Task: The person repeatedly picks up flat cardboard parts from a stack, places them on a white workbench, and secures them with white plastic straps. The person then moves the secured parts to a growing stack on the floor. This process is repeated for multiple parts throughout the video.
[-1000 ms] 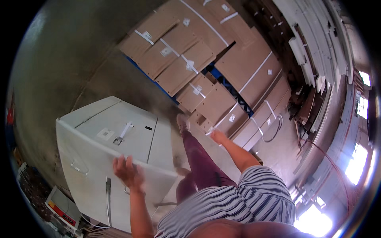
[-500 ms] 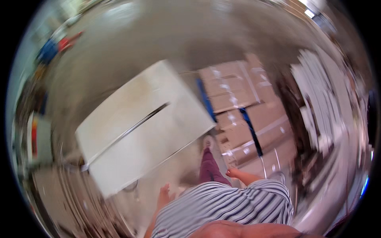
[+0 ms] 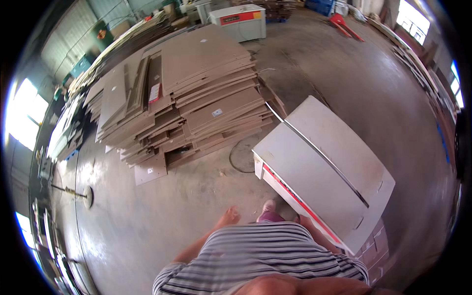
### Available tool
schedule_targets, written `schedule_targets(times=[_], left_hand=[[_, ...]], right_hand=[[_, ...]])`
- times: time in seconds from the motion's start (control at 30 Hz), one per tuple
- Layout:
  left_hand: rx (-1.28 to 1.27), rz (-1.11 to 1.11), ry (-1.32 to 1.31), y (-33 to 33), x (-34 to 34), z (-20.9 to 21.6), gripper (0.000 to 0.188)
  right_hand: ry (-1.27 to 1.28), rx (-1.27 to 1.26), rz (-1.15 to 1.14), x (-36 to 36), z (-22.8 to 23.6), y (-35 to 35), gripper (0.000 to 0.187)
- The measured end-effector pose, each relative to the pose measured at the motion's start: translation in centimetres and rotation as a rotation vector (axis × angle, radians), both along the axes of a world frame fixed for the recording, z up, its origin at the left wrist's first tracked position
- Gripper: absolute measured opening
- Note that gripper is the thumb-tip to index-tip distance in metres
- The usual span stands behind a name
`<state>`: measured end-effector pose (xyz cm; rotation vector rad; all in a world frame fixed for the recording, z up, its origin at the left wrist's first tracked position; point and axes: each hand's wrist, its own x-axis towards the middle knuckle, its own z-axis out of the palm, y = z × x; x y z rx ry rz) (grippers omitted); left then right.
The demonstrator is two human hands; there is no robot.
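My left hand (image 3: 229, 216) hangs over the bare concrete floor, its fingers apart and holding nothing. My right hand (image 3: 302, 220) is down by the red-striped side of a white strapping machine (image 3: 314, 172). Its fingers are mostly hidden and I cannot tell whether it touches the machine. A dark metal slot runs across the machine's flat top, with a pale strap (image 3: 274, 112) sticking out at the far end. My shoe (image 3: 268, 205) shows between the hands.
Ahead on the left stands a big stack of brown boards (image 3: 206, 64). Behind it is another white machine (image 3: 241, 22). A black cable (image 3: 236, 160) loops on the floor. Brown cartons (image 3: 374, 248) lie at the lower right, and a red pallet jack (image 3: 344, 25) stands far off.
My view has swung left. The strapping machine has shifted to the right of the picture, the cartons are mostly covered, and the board stack has come into view.
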<state>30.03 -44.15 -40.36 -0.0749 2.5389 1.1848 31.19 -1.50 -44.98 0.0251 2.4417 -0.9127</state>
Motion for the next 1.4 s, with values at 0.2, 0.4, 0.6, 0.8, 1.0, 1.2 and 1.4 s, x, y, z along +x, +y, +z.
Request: schedule_targets(times=[0.2,0.4,0.6,0.8,1.0,1.2,1.4], left_hand=[[0.519,0.164,-0.134,-6.8,-5.5,-8.2,0.032],[0.816,0.636,-0.354,-14.4,-16.1,-5.7,0.03],[0.921,1.122,-0.137,-21.3,-33.5,-6.2,0.06],[1.038,1.339,-0.395,-24.4,-47.2,-8.2,0.087],[1.194,0.967,-0.392,-26.0,-44.4,-11.3,0.055],[1.294,0.858,-0.359,-21.2,-33.4,-3.3,0.033],[1.247,0.707,-0.365,-18.2,-26.6,2.2,0.038]], right_hand=[[0.104,-0.271,0.134,-14.2,3.4,-7.2,0.02],[-0.032,-0.505,0.004,-21.9,9.5,-10.5,0.013],[0.021,-0.471,-0.111,-24.9,10.4,-10.4,0.013],[0.099,-0.388,-0.246,-26.1,11.9,-12.9,0.013],[-0.027,-0.651,-0.497,-30.6,10.5,-19.9,0.021],[-0.412,-1.111,-0.767,-39.8,6.1,-32.0,0.043],[-0.453,-1.148,-0.961,-43.5,5.5,-42.0,0.037]])
